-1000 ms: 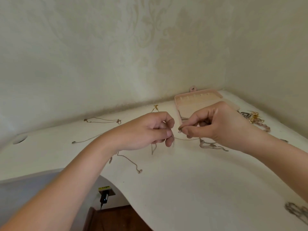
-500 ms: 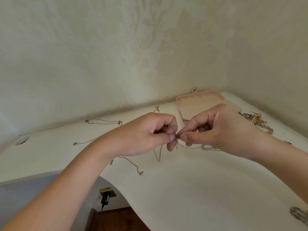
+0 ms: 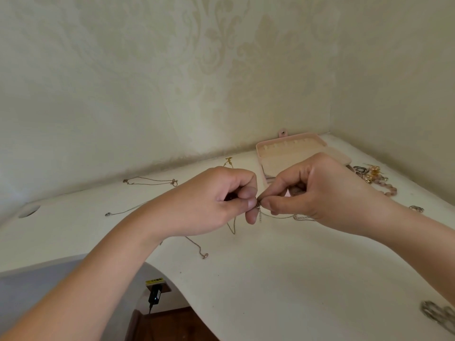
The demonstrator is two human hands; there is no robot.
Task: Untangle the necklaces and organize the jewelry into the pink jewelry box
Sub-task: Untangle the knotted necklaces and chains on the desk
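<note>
Fingertips (image 3: 250, 200) of left hand (image 3: 211, 200): thumb and index curled in, pinching the thin necklace (image 3: 278, 217) at its clasp (image 3: 258, 206). Right hand (image 3: 320, 193) same deal: thumb and index pinch the clasp from the other side, remaining fingers curled under. Hands meet tip to tip, raised above the white table (image 3: 270, 279). Short extender bit dangles from the clasp. The chain runs right and goes under right hand, where a bunched silver section shows; another loop hangs below left hand. Can't tell if the clasp is open or closed, too small. Pink jewelry box (image 3: 290, 156) sits open at the back near the wall corner, just behind right hand and partly hidden by it; slotted row visible in its far half. Loose on the table: gold necklace (image 3: 229, 162) by the wall left of the box, fine chain (image 3: 150, 182) further left, silver chain (image 3: 123, 212) with a small pendant running toward left wrist, fourth chain (image 3: 197, 247) ending in a ring just in front of left wrist. Jewelry pile (image 3: 371, 174) right of the box, pink bead bracelet (image 3: 390, 191) at its near edge, single ring (image 3: 416, 208) apart, beside right forearm. Chunky silver chain (image 3: 435, 313) at bottom right edge, blurred. Cable hole (image 3: 29, 212) in the table far left; black plug (image 3: 155, 295) below the table cutout.
</note>
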